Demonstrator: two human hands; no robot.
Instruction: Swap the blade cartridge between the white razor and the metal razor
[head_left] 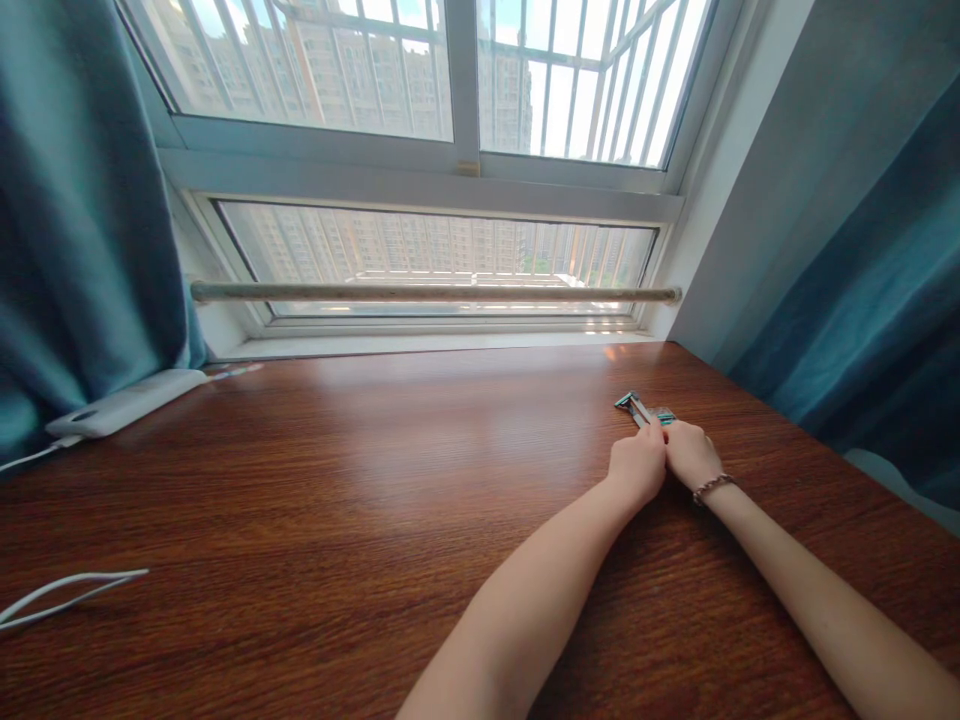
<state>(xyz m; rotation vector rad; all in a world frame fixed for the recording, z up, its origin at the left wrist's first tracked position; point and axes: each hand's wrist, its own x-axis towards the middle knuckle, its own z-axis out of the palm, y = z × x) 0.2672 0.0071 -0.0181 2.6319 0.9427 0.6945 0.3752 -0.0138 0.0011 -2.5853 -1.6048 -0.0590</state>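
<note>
A razor with a dark-and-teal head points away to the upper left above the brown table. My left hand is closed, its fingertips pinching the razor's handle. Close against it, my right hand is also closed, wearing a beaded bracelet on the wrist. A small clear-and-teal piece shows just beyond the right hand's fingers, which seem to grip it; its kind is too small to make out. The fingers hide the lower end of the handle.
The brown wooden table reaches to the window sill. A white power strip with a cord lies at the left by the blue curtain. A white cable loop rests at the near left. A rail crosses the window.
</note>
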